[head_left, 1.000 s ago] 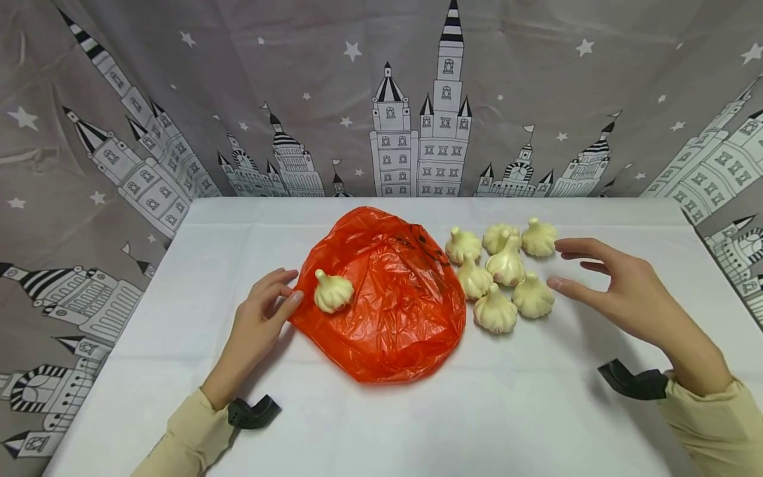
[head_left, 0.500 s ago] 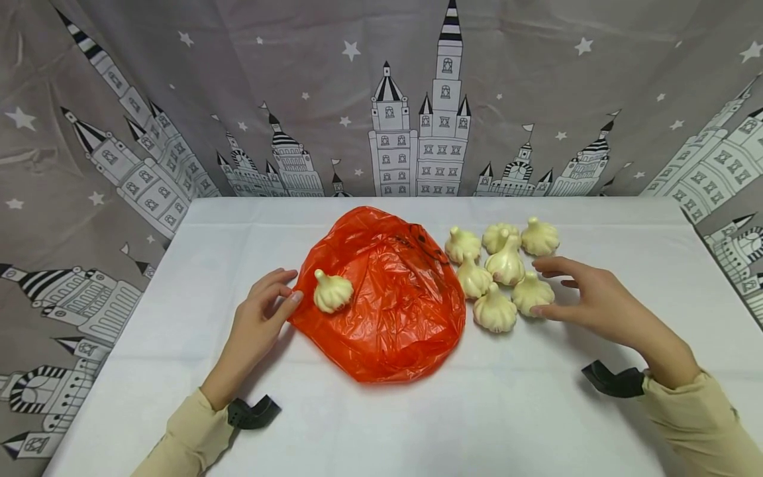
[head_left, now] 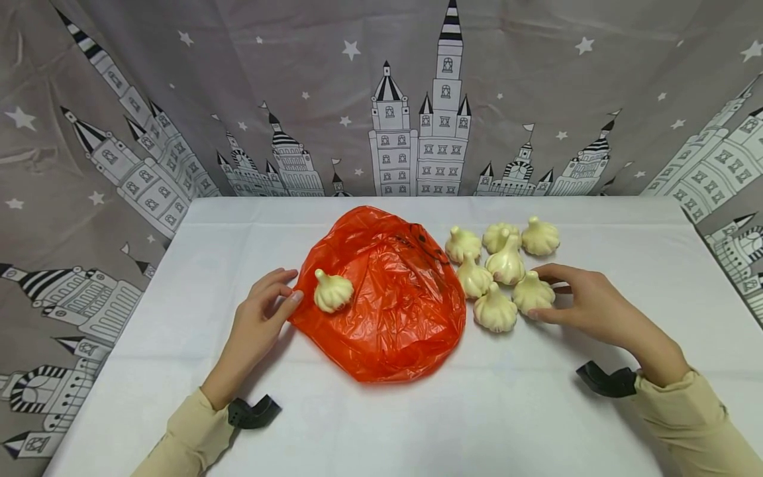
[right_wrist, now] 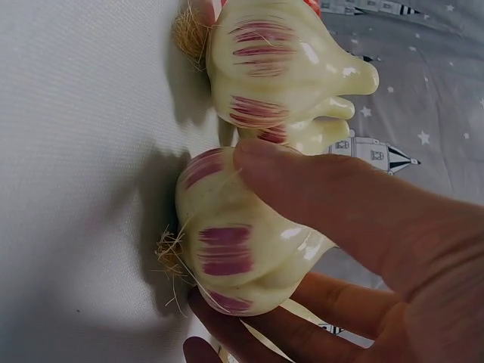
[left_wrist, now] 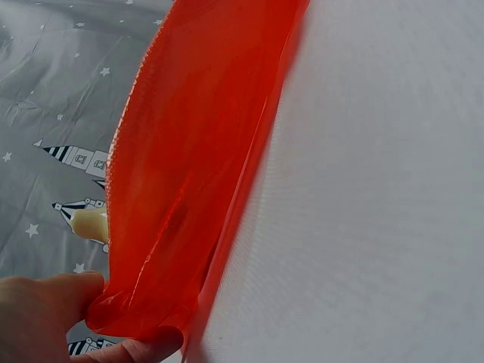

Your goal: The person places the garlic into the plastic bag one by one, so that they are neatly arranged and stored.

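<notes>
My left hand (head_left: 262,315) pinches the left edge of a red plastic bag (head_left: 399,305), its rim raised between thumb and fingers in the left wrist view. One pale garlic bulb (head_left: 334,293) sits in the bag, close to that hand. On the right, my right hand (head_left: 596,305) has thumb and fingers around a garlic bulb (right_wrist: 227,242) with purple streaks and dry roots. The right wrist view puts the thumb across its near side and the fingers behind it. That bulb is at the lower right of a cluster of garlic bulbs (head_left: 495,310).
The bulb cluster stands right beside the bag's right edge on the white tabletop (head_left: 417,430). Behind the table hangs a grey cloth (head_left: 268,66) printed with castles and stars. Each wrist wears a black camera mount (head_left: 253,412).
My right hand has moved left and slightly down, from beside the cluster onto its lower-right garlic bulb, its fingers closing around it. The left hand and bag have stayed put.
</notes>
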A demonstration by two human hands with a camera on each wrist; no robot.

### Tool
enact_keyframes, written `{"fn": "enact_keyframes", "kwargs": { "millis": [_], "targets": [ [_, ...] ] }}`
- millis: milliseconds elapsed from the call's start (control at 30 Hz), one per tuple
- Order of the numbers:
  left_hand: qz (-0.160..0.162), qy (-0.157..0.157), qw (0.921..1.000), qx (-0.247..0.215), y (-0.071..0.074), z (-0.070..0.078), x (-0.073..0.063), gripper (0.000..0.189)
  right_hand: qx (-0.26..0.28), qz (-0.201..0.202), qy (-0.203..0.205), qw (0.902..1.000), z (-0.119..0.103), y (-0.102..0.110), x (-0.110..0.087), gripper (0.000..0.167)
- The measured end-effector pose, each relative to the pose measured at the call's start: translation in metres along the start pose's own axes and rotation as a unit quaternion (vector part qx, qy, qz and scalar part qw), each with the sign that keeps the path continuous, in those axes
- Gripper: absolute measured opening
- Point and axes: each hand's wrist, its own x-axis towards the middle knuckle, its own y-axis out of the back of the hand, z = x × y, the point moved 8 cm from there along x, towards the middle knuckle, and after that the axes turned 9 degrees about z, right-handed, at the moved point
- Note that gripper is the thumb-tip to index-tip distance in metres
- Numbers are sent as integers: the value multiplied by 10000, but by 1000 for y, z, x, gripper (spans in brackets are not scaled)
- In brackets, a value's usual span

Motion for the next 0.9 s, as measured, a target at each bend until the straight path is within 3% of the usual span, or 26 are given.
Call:
{"fn": "enact_keyframes", "kwargs": {
  "millis": [900],
  "targets": [
    [-9, -5, 10000, -33, 0, 3, 0, 23, -349, 175, 15, 9992, 0, 7, 1, 62]
  ]
}}
